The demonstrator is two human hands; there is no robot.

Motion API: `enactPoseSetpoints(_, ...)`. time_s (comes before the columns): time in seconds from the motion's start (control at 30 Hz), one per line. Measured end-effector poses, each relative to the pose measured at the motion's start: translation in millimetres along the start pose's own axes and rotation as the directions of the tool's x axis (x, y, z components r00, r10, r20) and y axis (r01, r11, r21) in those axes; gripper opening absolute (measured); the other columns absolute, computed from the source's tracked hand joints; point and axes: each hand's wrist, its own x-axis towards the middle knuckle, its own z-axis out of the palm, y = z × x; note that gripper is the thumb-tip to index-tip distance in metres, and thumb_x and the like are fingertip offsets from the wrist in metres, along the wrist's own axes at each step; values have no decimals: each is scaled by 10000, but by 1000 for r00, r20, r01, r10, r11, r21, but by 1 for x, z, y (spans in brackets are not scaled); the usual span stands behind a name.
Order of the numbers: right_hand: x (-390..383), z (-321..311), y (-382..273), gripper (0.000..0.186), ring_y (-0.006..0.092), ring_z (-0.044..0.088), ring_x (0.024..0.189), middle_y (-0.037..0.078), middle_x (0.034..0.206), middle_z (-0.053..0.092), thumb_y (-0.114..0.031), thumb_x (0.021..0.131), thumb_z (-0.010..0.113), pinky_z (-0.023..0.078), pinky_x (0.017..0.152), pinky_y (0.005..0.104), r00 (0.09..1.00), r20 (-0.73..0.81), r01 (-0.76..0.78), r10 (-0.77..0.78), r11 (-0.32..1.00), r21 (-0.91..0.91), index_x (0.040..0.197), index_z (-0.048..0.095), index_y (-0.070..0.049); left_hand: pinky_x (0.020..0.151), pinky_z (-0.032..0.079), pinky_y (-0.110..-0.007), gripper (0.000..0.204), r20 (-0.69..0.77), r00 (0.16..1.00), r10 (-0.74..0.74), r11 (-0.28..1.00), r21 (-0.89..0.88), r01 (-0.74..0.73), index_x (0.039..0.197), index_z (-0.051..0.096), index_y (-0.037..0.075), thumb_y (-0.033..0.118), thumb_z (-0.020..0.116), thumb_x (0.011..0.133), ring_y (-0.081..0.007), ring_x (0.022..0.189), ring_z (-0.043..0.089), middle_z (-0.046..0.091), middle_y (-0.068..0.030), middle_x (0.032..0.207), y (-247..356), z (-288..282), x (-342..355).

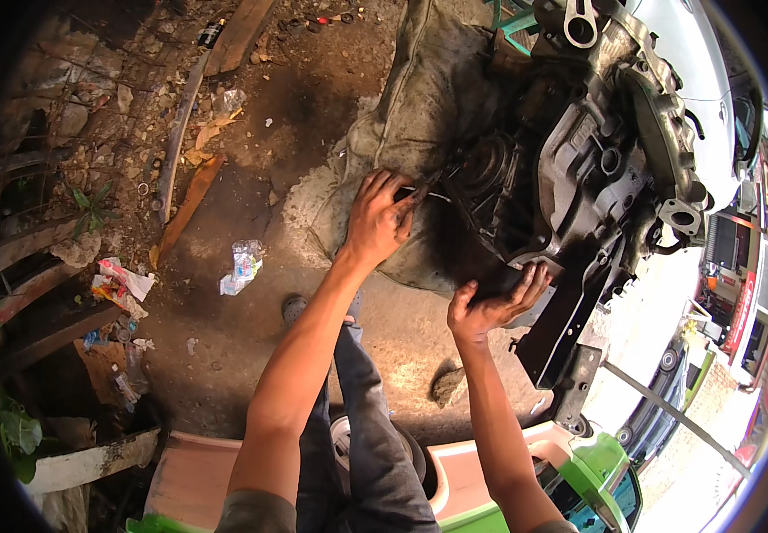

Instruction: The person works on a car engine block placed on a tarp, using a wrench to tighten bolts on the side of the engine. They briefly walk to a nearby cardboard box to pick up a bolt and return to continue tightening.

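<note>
Against the greasy engine block, left hand pinches a thin tool (right hand braces, open).

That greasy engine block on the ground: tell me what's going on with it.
A person works bare-handed on a dirty engine block lying partly on a grey sack over oily dirt. The left hand grips a thin metal tool pointed into the block's dark housing. The right hand braces the block's lower edge, palm open. Plastic litter and wood scraps lie to the left.

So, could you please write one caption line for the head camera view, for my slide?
Left hand holds a thin metal tool against a greasy engine block while the right hand steadies its lower edge.
</note>
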Motion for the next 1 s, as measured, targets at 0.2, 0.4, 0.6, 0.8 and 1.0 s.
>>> enactPoseSetpoints(0.2,0,0,-1,775,482,224,1393,286,1481,291,-324,848,540,152,1155,588,1000,4,-9,9,1000,-2,1457,248,58,966,434,-457,276,43,999,-33,999,40,31,977,713,51,42,655,708,-316,1043,563,625,-121,1058,6,-8,0)
enactPoseSetpoints(0.4,0,-1,-1,772,480,234,1390,287,1480,296,-340,858,537,156,1153,589,1000,3,-6,6,1000,2,1460,251,49,760,539,-369,225,129,991,-33,999,-22,36,961,704,30,79,698,741,-281,864,657,681,-97,970,34,-41,4)
enactPoseSetpoints(0.6,1,0,-2,772,478,237,1388,284,1481,293,-377,878,535,164,1151,592,1000,-4,-13,13,1000,2,1458,254,48,727,561,-360,222,56,993,100,981,-170,-89,963,693,15,78,708,750,-278,846,671,683,-113,987,66,-26,12)
enactPoseSetpoints(0.8,-1,-3,-2,741,458,250,1395,259,1467,339,-342,846,530,217,1137,573,999,-43,-11,11,1000,1,1447,300,25,862,553,-416,430,166,980,111,992,-78,-99,1133,660,51,115,735,715,-363,1077,615,623,-178,1177,60,-15,-17)
enactPoseSetpoints(1.0,-3,-6,-1,764,473,241,1389,285,1477,301,-346,868,534,157,1154,586,1000,0,-11,11,1000,13,1457,257,53,759,548,-409,305,59,991,-117,974,-190,126,1045,650,37,56,709,746,-362,952,650,649,-184,1047,63,-19,-22)
